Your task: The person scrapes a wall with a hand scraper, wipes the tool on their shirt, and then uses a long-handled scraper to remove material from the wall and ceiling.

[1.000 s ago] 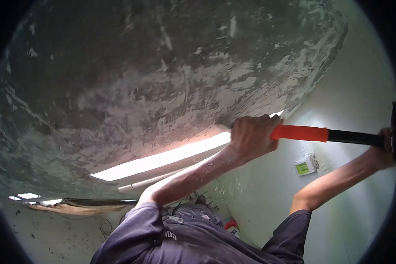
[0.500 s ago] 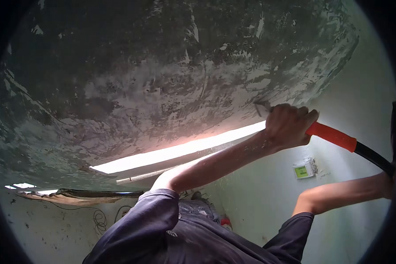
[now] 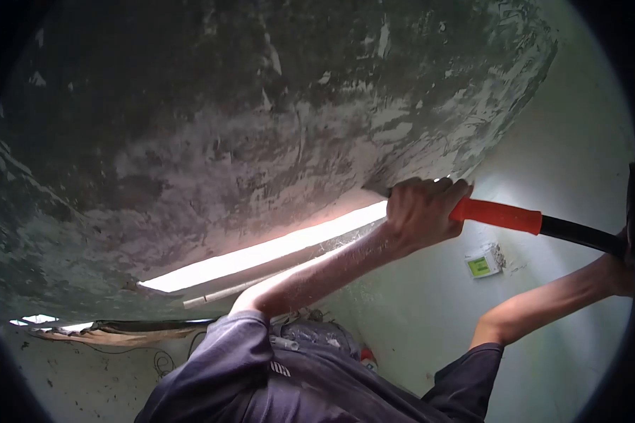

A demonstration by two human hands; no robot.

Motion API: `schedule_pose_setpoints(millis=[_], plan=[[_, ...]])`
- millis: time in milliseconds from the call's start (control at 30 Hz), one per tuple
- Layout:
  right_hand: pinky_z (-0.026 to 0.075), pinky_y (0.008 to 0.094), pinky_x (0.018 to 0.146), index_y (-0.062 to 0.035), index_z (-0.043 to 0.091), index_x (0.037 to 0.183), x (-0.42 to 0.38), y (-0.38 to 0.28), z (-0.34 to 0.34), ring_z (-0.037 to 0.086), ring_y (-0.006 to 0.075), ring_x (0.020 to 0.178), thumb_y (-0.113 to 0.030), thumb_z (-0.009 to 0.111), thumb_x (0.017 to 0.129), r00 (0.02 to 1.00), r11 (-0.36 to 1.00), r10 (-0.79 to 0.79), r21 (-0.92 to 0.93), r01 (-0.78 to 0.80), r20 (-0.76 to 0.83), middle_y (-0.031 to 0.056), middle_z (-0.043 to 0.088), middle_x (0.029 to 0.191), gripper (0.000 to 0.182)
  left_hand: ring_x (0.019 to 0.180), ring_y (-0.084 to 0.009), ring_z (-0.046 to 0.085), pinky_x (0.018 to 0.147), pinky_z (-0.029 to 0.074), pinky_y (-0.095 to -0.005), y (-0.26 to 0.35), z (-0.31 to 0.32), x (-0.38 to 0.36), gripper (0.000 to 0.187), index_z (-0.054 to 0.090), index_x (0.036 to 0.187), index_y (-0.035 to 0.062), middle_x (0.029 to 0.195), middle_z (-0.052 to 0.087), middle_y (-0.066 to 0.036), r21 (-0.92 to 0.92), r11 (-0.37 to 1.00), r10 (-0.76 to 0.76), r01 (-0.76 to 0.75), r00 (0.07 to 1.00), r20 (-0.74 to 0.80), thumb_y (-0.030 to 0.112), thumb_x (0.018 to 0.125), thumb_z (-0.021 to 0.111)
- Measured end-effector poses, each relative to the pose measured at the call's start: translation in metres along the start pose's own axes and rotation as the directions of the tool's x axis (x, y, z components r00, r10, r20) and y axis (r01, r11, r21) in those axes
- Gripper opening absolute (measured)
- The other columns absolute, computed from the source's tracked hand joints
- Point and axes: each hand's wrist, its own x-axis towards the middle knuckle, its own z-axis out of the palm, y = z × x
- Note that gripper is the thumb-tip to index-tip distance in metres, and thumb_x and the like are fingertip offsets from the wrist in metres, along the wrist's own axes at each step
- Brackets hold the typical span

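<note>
My left hand (image 3: 425, 215) is wrapped round a long-handled scraper close to its head, fingers closed over the top. The scraper's orange grip (image 3: 501, 215) runs right from the fist and continues as a black shaft (image 3: 578, 233). A bit of dark blade (image 3: 377, 189) shows left of the knuckles, against the patchy grey surface (image 3: 261, 148). My right hand (image 3: 619, 273) is at the dark right edge of the view, closed at the shaft's far end; its fingers are mostly hidden.
A bright strip-shaped opening (image 3: 268, 247) runs below the grey surface, with a pale rod (image 3: 222, 293) beside it. On the pale green wall (image 3: 416, 303) is a small box with a green label (image 3: 481, 265). Brown sheeting (image 3: 120, 334) and a loose cable (image 3: 164, 364) are at lower left.
My left hand and the scraper head have moved left and slightly down. The right hand has risen, so the shaft slopes less steeply. The view has shifted a little.
</note>
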Motion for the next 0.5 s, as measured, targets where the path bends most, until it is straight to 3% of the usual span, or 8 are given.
schedule_pose_setpoints(millis=[33, 200, 233, 267, 333, 400, 433, 500], plan=[[0.032, 0.0219, 0.034, -0.0082, 0.042, 0.072, 0.008, -0.003, -0.008, 0.030, 0.0067, 0.040, -0.020, 0.047, 0.100, 1.000, 1.000, -0.011, 0.002, 0.011, 0.002, -0.0036, 0.032, 0.055, 0.030, 0.044, -0.0188, 0.056, 0.042, 0.043, -0.0337, 0.001, 0.005, 0.007, 0.014, 0.061, 0.071, 0.0136, 0.054, 0.055, 0.000, -0.056, 0.998, 0.027, -0.028, 0.999, -0.033, 0.020, 0.080, 0.069], [0.030, 0.0231, 0.037, -0.0082, 0.041, 0.072, 0.008, -0.001, -0.024, 0.029, 0.0087, 0.041, -0.016, 0.045, 0.097, 1.000, 1.000, 0.007, 0.015, -0.007, 0.009, -0.0009, 0.032, 0.057, 0.027, 0.046, -0.0190, 0.058, 0.044, 0.045, -0.0340, -0.001, -0.001, 0.006, 0.012, 0.061, 0.073, 0.0142, 0.057, 0.057, 0.001, 0.012, 0.998, 0.065, -0.065, 0.998, 0.020, 0.021, 0.081, 0.068], [0.030, 0.0233, 0.037, -0.0082, 0.041, 0.072, 0.003, 0.001, -0.022, 0.029, 0.0091, 0.041, -0.016, 0.044, 0.097, 1.000, 0.999, 0.025, 0.020, -0.025, 0.019, -0.0003, 0.032, 0.057, 0.026, 0.053, -0.0221, 0.061, 0.050, 0.049, -0.0365, -0.004, -0.006, -0.005, 0.013, 0.061, 0.083, 0.0115, 0.064, 0.060, -0.002, 0.003, 1.000, -0.009, 0.009, 0.992, 0.125, 0.019, 0.075, 0.069], [0.030, 0.0235, 0.038, -0.0082, 0.041, 0.072, 0.003, -0.001, -0.025, 0.029, 0.0096, 0.042, -0.015, 0.044, 0.096, 0.999, 0.999, 0.038, 0.019, -0.038, 0.019, 0.0002, 0.032, 0.057, 0.026, 0.059, -0.0253, 0.065, 0.056, 0.052, -0.0390, -0.004, -0.009, -0.012, 0.026, 0.060, 0.092, 0.0089, 0.070, 0.063, -0.005, 0.001, 0.996, -0.085, 0.087, 0.968, 0.237, 0.016, 0.070, 0.070], [0.029, 0.0240, 0.039, -0.0081, 0.040, 0.072, 0.020, -0.018, -0.045, 0.029, 0.0104, 0.042, -0.014, 0.043, 0.095, 0.998, 0.999, 0.036, 0.016, -0.037, 0.044, 0.0013, 0.031, 0.058, 0.024, 0.060, -0.0262, 0.065, 0.056, 0.052, -0.0392, 0.001, 0.000, -0.004, 0.024, 0.060, 0.090, 0.0090, 0.072, 0.063, -0.006, -0.050, 0.994, -0.089, 0.100, 0.979, 0.186, 0.016, 0.069, 0.070], [0.028, 0.0245, 0.040, -0.0081, 0.040, 0.072, 0.034, -0.033, -0.057, 0.028, 0.0112, 0.043, -0.012, 0.042, 0.094, 0.996, 0.999, 0.023, 0.037, -0.027, 0.083, 0.0024, 0.031, 0.059, 0.023, 0.060, -0.0257, 0.065, 0.055, 0.052, -0.0393, 0.003, 0.008, 0.020, 0.025, 0.060, 0.090, 0.0095, 0.073, 0.064, -0.006, -0.065, 0.996, 0.068, -0.059, 0.986, 0.149, 0.015, 0.068, 0.070], [0.028, 0.0247, 0.041, -0.0081, 0.040, 0.072, 0.037, -0.033, -0.064, 0.028, 0.0116, 0.043, -0.012, 0.042, 0.094, 0.996, 0.998, 0.009, 0.066, -0.015, 0.088, 0.0030, 0.031, 0.059, 0.022, 0.062, -0.0253, 0.066, 0.055, 0.053, -0.0394, 0.006, 0.006, 0.026, 0.028, 0.062, 0.094, 0.0100, 0.075, 0.065, -0.006, -0.029, 0.999, 0.029, -0.022, 0.963, 0.266, 0.015, 0.068, 0.070], [0.028, 0.0252, 0.042, -0.0081, 0.039, 0.072, 0.022, -0.014, -0.054, 0.028, 0.0124, 0.043, -0.010, 0.041, 0.092, 0.996, 0.997, 0.048, 0.060, -0.052, 0.076, 0.0040, 0.031, 0.060, 0.021, 0.062, -0.0254, 0.066, 0.055, 0.053, -0.0394, 0.001, -0.003, 0.003, 0.028, 0.062, 0.096, 0.0100, 0.075, 0.066, -0.006, -0.018, 0.999, -0.027, 0.033, 0.965, 0.260, 0.015, 0.068, 0.069]])
